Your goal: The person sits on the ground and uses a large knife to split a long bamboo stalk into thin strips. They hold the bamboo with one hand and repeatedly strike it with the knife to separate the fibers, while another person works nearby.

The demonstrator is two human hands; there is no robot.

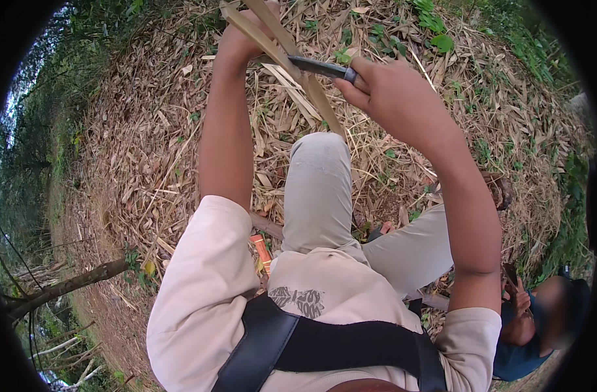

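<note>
My left hand (249,36), at the top of the view, is closed around a pale strip of bamboo (321,104), partly hidden behind it. Toward the top the strip is split into two arms, which meet above my knee. In my right hand (400,98) is a knife (319,67), gripped by its handle. Its dark blade points left and lies across the bamboo at the split, partly covered by the nearer arm. The strip's lower end reaches down beside my raised knee (319,157).
Dry leaves and bamboo litter (148,130) cover the ground. An orange object (261,251) lies beside my thigh. A bare branch (70,287) juts in from the left. At lower right, another person (527,326) sits close by, a dark object in their hand. Green plants (435,32) grow beyond.
</note>
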